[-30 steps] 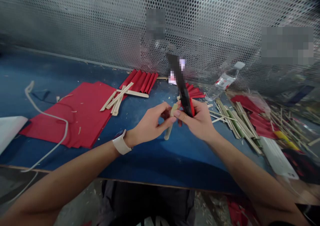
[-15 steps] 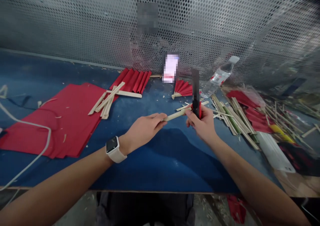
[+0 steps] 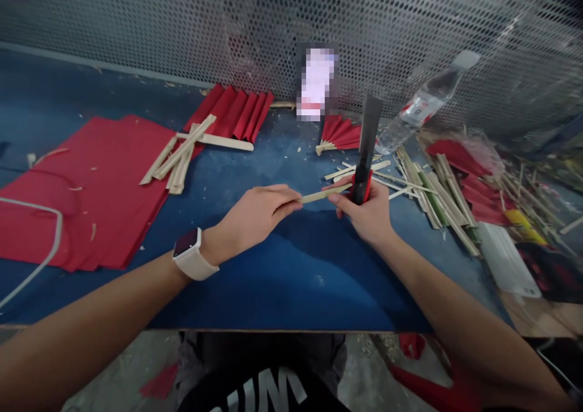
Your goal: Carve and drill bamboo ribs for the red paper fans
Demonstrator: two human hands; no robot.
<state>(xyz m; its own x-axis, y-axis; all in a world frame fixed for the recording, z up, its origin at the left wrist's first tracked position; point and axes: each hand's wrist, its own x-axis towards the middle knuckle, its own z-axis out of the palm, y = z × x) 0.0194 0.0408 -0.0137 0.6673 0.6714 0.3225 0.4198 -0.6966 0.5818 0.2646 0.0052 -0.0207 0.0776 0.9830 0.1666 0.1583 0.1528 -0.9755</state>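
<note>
A craft workshop: wooden strips point(image 3: 455, 212) and pleated red sheets point(image 3: 239, 113) share a blue bench point(image 3: 296, 290). Shavings point(image 3: 172, 85) dot its surface.

The scene is viewed from the wearer's head, above the near side of the table point(image 3: 291, 297), facing forward and steeply down. The left hand point(image 3: 250, 218) and right hand point(image 3: 364, 215) are seen close up near the middle. The shirt point(image 3: 266, 394) is caught at the near edge, and the far side is filled by the mesh wall point(image 3: 136, 30).
</note>
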